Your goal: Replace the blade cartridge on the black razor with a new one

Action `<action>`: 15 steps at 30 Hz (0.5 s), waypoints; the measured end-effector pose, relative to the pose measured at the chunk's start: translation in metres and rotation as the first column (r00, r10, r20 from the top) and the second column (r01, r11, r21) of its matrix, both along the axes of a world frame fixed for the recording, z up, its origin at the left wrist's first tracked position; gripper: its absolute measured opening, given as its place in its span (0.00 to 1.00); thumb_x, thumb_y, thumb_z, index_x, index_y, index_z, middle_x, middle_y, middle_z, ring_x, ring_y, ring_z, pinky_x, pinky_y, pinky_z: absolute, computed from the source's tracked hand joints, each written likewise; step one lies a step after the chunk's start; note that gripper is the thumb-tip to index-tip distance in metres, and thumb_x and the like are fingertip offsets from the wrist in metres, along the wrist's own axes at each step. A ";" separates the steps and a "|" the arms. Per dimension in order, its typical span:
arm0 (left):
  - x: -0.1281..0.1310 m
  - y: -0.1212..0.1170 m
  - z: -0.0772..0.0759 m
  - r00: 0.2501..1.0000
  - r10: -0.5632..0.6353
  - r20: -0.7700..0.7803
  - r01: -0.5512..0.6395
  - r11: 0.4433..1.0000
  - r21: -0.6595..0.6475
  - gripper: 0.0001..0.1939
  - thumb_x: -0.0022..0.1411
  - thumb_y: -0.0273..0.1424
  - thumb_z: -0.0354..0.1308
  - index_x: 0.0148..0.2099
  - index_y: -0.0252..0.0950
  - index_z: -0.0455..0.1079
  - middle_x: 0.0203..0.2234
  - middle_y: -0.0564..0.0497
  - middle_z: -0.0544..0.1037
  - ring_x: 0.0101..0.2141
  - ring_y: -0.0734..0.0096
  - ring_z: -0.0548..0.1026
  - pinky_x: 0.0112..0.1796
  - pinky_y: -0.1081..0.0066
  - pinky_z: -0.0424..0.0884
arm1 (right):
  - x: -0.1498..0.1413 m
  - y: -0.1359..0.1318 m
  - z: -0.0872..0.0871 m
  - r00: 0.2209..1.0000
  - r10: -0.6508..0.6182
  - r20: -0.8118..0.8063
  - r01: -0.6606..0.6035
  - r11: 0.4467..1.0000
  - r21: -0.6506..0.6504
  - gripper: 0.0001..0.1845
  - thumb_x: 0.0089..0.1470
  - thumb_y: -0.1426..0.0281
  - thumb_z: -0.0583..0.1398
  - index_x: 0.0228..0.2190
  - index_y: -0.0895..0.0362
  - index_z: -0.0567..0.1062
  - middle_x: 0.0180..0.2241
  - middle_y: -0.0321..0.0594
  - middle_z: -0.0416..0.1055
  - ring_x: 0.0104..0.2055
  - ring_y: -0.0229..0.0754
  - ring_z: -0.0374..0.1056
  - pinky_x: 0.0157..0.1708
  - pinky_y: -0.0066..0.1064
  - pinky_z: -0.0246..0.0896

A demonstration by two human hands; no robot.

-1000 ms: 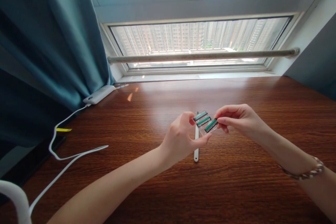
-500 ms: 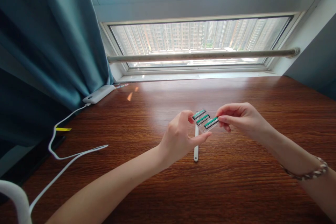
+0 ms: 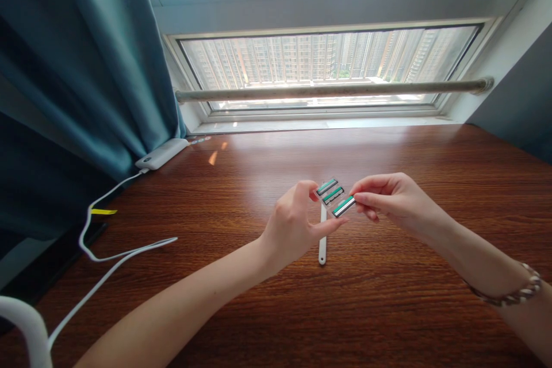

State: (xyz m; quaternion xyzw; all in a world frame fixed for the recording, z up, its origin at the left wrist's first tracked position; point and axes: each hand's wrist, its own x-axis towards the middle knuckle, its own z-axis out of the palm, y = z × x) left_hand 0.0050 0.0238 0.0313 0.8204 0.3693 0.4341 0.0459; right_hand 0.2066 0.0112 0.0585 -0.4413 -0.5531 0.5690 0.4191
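Observation:
My left hand [image 3: 297, 218] grips a clear plastic razor blade case [image 3: 331, 204] by its edges, thumb below and fingers above. Two green-and-black razor cartridges lie in the case, one at the far end [image 3: 327, 186] and one in the middle [image 3: 333, 195]. Between the thumb and fingers of my right hand [image 3: 383, 196] is the end of another razor cartridge [image 3: 344, 206], tilted over the case's near right part. Whether it touches the case I cannot tell. Under the case, a slim white handle [image 3: 322, 244] with a hole at its end lies on the table; its upper part is mostly hidden.
The brown wooden table [image 3: 241, 310] reaches to the window sill. A white device [image 3: 162, 154] with a white cable [image 3: 107, 259] sits at the left by the blue curtain [image 3: 86, 57]. A yellow strip [image 3: 104, 212] lies near the cable. A metal bar [image 3: 336, 91] crosses the window.
My right hand has moved slightly left and turned the cartridge, which now shows more of its silver face over the case's near end. My left hand and the case have barely moved.

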 end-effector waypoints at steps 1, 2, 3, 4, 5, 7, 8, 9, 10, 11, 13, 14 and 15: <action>0.000 0.000 0.000 1.000 -0.001 0.003 0.001 1.000 0.010 0.23 0.46 0.42 0.62 0.40 0.35 0.59 0.28 0.52 0.72 0.27 0.74 0.71 0.29 0.74 0.68 | 0.000 0.000 0.000 1.000 -0.003 0.014 0.003 1.000 0.007 0.11 0.43 0.65 0.64 0.28 0.60 0.76 0.20 0.37 0.70 0.18 0.30 0.61 0.17 0.23 0.57; 0.000 0.000 0.000 1.000 0.000 0.008 0.000 1.000 0.020 0.24 0.46 0.43 0.61 0.40 0.35 0.59 0.28 0.52 0.72 0.26 0.74 0.71 0.29 0.74 0.68 | 0.000 -0.001 0.000 1.000 -0.007 0.031 0.006 1.000 0.017 0.11 0.43 0.65 0.63 0.28 0.60 0.76 0.20 0.37 0.70 0.18 0.30 0.61 0.17 0.23 0.57; 0.001 0.000 0.000 1.000 -0.002 0.010 0.002 1.000 0.028 0.24 0.46 0.43 0.61 0.40 0.35 0.59 0.28 0.52 0.72 0.26 0.74 0.72 0.29 0.75 0.68 | 0.000 -0.001 0.000 0.999 -0.010 0.049 0.009 1.000 0.026 0.11 0.44 0.65 0.63 0.28 0.60 0.76 0.20 0.37 0.70 0.18 0.30 0.61 0.17 0.23 0.58; 0.001 0.000 0.000 1.000 -0.006 0.010 0.005 0.999 0.033 0.24 0.46 0.43 0.61 0.40 0.35 0.59 0.28 0.52 0.73 0.26 0.75 0.72 0.29 0.75 0.69 | 0.000 -0.001 0.001 0.998 -0.015 0.069 0.013 0.999 0.036 0.11 0.44 0.65 0.63 0.28 0.60 0.76 0.20 0.37 0.70 0.18 0.30 0.61 0.17 0.23 0.58; 0.001 -0.001 0.000 1.000 -0.009 0.011 0.009 0.999 0.036 0.24 0.46 0.43 0.62 0.40 0.35 0.59 0.28 0.52 0.73 0.26 0.75 0.72 0.29 0.75 0.69 | -0.001 -0.002 0.001 0.996 -0.020 0.088 0.016 0.999 0.044 0.11 0.44 0.65 0.63 0.28 0.60 0.76 0.20 0.37 0.69 0.19 0.31 0.61 0.18 0.23 0.58; 0.001 -0.001 0.001 1.000 -0.013 0.019 0.012 0.999 0.041 0.24 0.45 0.43 0.62 0.40 0.35 0.59 0.28 0.52 0.73 0.26 0.75 0.72 0.29 0.75 0.69 | -0.001 -0.002 0.003 0.992 -0.028 0.124 0.020 0.998 0.062 0.11 0.45 0.64 0.62 0.28 0.60 0.75 0.20 0.37 0.69 0.19 0.31 0.61 0.18 0.24 0.58; 0.002 -0.001 0.001 1.000 -0.014 0.024 0.013 0.999 0.042 0.24 0.45 0.43 0.62 0.40 0.35 0.59 0.28 0.52 0.73 0.26 0.75 0.72 0.29 0.75 0.69 | -0.001 -0.002 0.004 0.990 -0.031 0.139 0.021 0.997 0.072 0.11 0.45 0.64 0.62 0.28 0.60 0.75 0.20 0.37 0.69 0.18 0.31 0.61 0.18 0.24 0.58; 0.002 -0.001 0.002 0.999 -0.014 0.031 0.013 0.999 0.041 0.24 0.45 0.43 0.62 0.40 0.35 0.60 0.27 0.52 0.74 0.26 0.74 0.73 0.29 0.75 0.69 | -0.001 -0.003 0.005 0.987 -0.034 0.155 0.021 0.996 0.085 0.11 0.45 0.64 0.62 0.28 0.60 0.75 0.19 0.36 0.68 0.18 0.31 0.60 0.18 0.24 0.58; 0.002 -0.001 0.002 0.999 -0.013 0.039 0.012 0.999 0.035 0.24 0.45 0.43 0.62 0.40 0.35 0.60 0.27 0.52 0.74 0.26 0.74 0.73 0.29 0.75 0.69 | -0.002 -0.003 0.005 0.984 -0.038 0.172 0.021 0.995 0.100 0.12 0.45 0.63 0.62 0.28 0.60 0.75 0.19 0.36 0.67 0.19 0.31 0.60 0.18 0.25 0.57; 0.002 -0.001 0.002 0.999 -0.013 0.047 0.012 1.000 0.028 0.24 0.45 0.43 0.62 0.40 0.35 0.60 0.27 0.52 0.74 0.26 0.74 0.73 0.29 0.75 0.69 | -0.002 -0.003 0.006 0.980 -0.045 0.191 0.023 0.993 0.116 0.12 0.45 0.63 0.62 0.28 0.59 0.74 0.19 0.35 0.67 0.19 0.31 0.60 0.18 0.25 0.57; 0.002 -0.001 0.002 0.998 -0.019 0.062 0.018 1.000 0.014 0.25 0.44 0.43 0.62 0.40 0.36 0.60 0.27 0.52 0.74 0.26 0.73 0.74 0.29 0.74 0.70 | -0.002 -0.003 0.007 0.971 -0.071 0.227 0.034 0.986 0.165 0.12 0.43 0.63 0.63 0.28 0.58 0.73 0.19 0.34 0.65 0.19 0.31 0.58 0.18 0.25 0.55; 0.002 -0.001 0.002 0.997 -0.025 0.068 0.024 1.000 0.012 0.25 0.44 0.43 0.63 0.41 0.35 0.60 0.28 0.52 0.75 0.27 0.73 0.74 0.29 0.74 0.70 | -0.002 -0.003 0.006 0.966 -0.089 0.241 0.042 0.980 0.196 0.12 0.42 0.63 0.64 0.29 0.58 0.73 0.19 0.33 0.64 0.20 0.31 0.57 0.18 0.25 0.54; 0.002 -0.001 0.002 0.997 -0.033 0.070 0.032 0.999 0.012 0.25 0.44 0.43 0.63 0.41 0.35 0.60 0.28 0.51 0.75 0.28 0.72 0.74 0.30 0.74 0.70 | -0.002 -0.003 0.006 0.962 -0.104 0.250 0.047 0.973 0.224 0.14 0.41 0.64 0.65 0.30 0.57 0.72 0.20 0.32 0.61 0.20 0.31 0.56 0.18 0.25 0.53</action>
